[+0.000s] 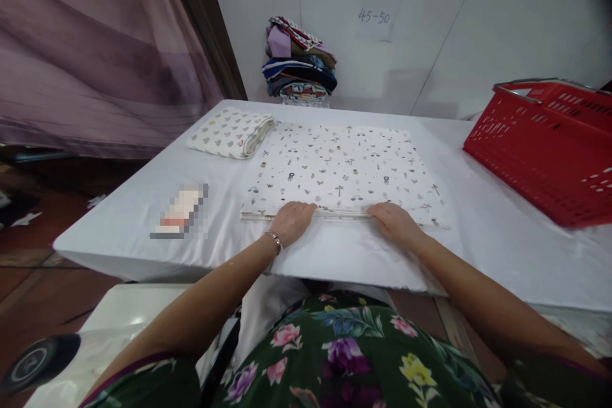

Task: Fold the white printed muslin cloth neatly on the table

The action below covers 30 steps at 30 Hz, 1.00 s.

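A white cloth [335,166] printed with small palm trees and rainbows lies folded in layers, flat on the table. My left hand [292,223], a bracelet at its wrist, grips the cloth's near edge left of the middle. On the same edge, further right, my right hand [394,223] is closed with its fingers over the layers. Both thumbs are largely hidden. Touching or close to the cloth's far left corner is a second folded cloth [229,132], white with a grey print.
A red plastic basket [540,153] stands at the table's right side. Behind the white-covered table [119,210] rises a stack of folded fabrics [301,67] against the wall. A pixelated flat object [180,211] lies at left. A pink curtain [95,44] hangs at far left.
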Available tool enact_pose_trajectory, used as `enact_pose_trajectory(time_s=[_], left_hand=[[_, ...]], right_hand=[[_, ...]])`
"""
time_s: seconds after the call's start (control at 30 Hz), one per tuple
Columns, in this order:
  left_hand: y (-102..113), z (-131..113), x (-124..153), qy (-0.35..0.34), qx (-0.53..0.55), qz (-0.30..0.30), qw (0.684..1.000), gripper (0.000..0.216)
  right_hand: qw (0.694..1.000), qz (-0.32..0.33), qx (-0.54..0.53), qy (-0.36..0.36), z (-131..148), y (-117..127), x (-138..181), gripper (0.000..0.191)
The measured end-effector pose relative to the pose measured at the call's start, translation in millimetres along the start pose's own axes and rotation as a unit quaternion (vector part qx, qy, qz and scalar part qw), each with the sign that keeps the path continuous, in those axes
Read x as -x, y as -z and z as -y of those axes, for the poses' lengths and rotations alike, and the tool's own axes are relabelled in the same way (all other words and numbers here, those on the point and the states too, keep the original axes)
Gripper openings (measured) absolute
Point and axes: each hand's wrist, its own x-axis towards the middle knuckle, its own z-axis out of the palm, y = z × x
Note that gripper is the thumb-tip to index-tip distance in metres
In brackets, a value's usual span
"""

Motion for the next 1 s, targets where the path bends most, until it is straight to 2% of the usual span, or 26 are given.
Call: enact_pose_trajectory(time_s=[0.1, 0.23, 0.43, 0.5, 0.57, 0.63, 0.77, 0.83, 1.0], left_hand=[[-2, 2, 0, -0.025, -0.014, 0.017, 0.999, 0.027], [-2, 4, 2, -0.048, -0.015, 0.039, 0.998, 0.021], [6, 14, 0, -0.13, -0.016, 0.043, 0.99, 0.016], [10, 17, -6, -0.124, -0.012, 0.029, 0.992, 0.018], [13, 18, -11, -0.084, -0.016, 0.007, 0.996, 0.02], [12, 16, -13, -0.069, -0.027, -0.008, 0.997, 0.021], [4, 10, -7, -0.107, -0.034, 0.003, 0.994, 0.021], [2, 8, -2, -0.103, -0.026, 0.01, 0.994, 0.022], [12, 6, 1, -0.102, 0.0, 0.024, 0.995, 0.023]], right_hand=[[0.998, 0.032, 0.018, 0.042, -1, 2, -1, 0.028], [0.994, 0.076, 0.048, 0.06, -2, 0, 0, 0.027], [0.994, 0.035, 0.098, 0.033, -4, -5, -5, 0.026], [0.993, 0.001, 0.119, 0.029, -3, -3, -9, 0.027], [0.99, -0.031, 0.135, 0.027, -2, -2, -11, 0.029], [0.988, -0.041, 0.142, 0.034, 0, -4, -11, 0.029], [0.99, -0.003, 0.13, 0.058, 2, -9, -5, 0.027], [0.989, 0.015, 0.131, 0.062, 3, -8, -3, 0.027], [0.987, 0.059, 0.129, 0.076, 10, 3, -4, 0.021]])
